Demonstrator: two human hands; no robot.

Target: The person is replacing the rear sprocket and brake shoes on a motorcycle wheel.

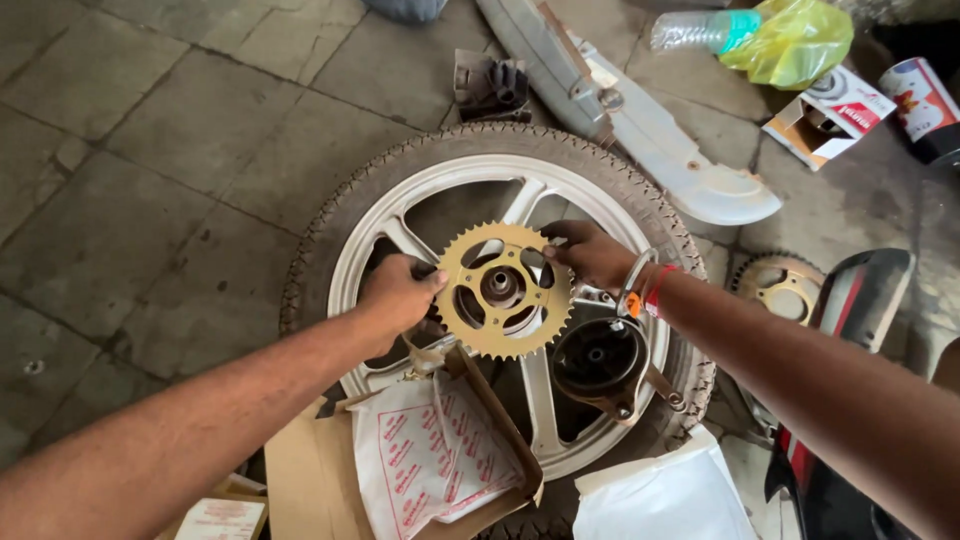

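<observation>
Wheel (640, 215), white-spoked with its tyre on, lies flat on the floor, its near rim hidden under an open cardboard box (420, 470). Over its hub you grip a gold sprocket (503, 290), your left hand (398, 293) closed on one edge and your right hand (592, 253) pinching the other, fingertips hidden behind the teeth.

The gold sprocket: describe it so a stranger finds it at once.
Find the white wheel lying flat on the floor. Above its hub, the left hand and right hand hold the gold sprocket. The other sprocket lies alone on the floor, duller.
</observation>
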